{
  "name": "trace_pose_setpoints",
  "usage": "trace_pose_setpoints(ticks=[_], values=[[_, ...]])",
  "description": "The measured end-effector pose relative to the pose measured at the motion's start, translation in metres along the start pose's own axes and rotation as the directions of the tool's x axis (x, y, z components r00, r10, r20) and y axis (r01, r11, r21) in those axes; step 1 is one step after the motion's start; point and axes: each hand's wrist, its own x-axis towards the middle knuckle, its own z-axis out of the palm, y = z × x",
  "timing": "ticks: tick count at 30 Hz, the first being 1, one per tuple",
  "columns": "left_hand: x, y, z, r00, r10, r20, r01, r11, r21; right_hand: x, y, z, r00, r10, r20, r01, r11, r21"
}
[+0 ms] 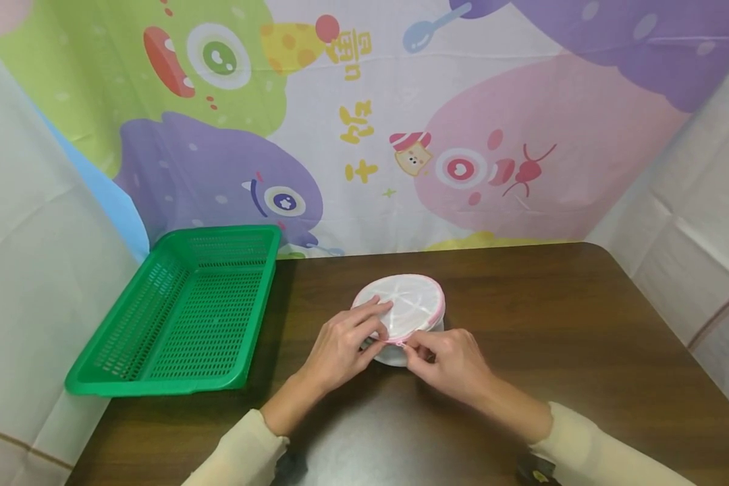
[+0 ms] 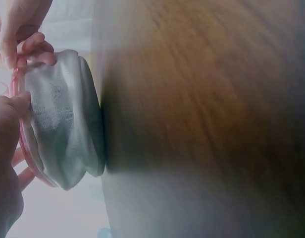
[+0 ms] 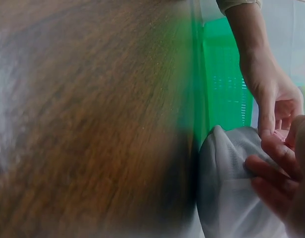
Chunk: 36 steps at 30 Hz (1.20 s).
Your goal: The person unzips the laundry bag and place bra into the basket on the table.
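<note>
A round white mesh laundry bag (image 1: 408,302) with a pink zipper round its top edge stands on the table. At the near left of its rim my left hand (image 1: 347,341) pinches the edge, thumb on the side and some fingers spread over the lid. My right hand (image 1: 451,358) pinches the zipper's small pull at the front edge, close to the left fingertips. In the left wrist view the soft grey-looking side of the mesh bag (image 2: 58,119) bulges and creases below the zipper. The right wrist view shows both hands meeting at the rim; the pull itself is mostly hidden there.
A green perforated plastic basket (image 1: 258,317) stands on the left part of the brown wooden table (image 1: 553,337). Behind the table hangs a cloth (image 1: 364,223) printed with cartoon monsters. White cloth covers both sides.
</note>
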Motion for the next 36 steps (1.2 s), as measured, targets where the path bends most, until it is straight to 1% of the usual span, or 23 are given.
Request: trace_pose_setpoints(ticks=[8,14,22,27,36], values=[[-0.0012,-0.0017,0.0001,1.000,-0.018,-0.003,0.018,1.000,0.005,0.0003,0.0011,-0.0027,1.000,-0.011,-0.004,0.011,1.000,-0.004],[-0.0006,-0.0009,0.0009,1.000,0.003,-0.015,-0.003,1.000,0.005,0.0008,-0.0003,-0.0014,1.000,-0.006,0.002,0.006,1.000,0.006],[0.0007,0.0000,0.0022,0.999,0.044,-0.011,-0.044,0.999,-0.027,0.0009,-0.0037,0.0037,1.000,-0.005,0.008,0.005,1.000,0.010],[0.0005,-0.0002,0.0027,0.999,0.045,-0.008,-0.046,0.998,-0.039,0.0008,-0.0040,0.0040,1.000,0.005,0.006,-0.005,1.000,0.014],[-0.0014,-0.0004,0.0001,0.999,0.037,0.020,-0.037,0.998,-0.047,0.0008,-0.0030,0.0017,1.000,-0.011,0.007,0.011,1.000,0.006]])
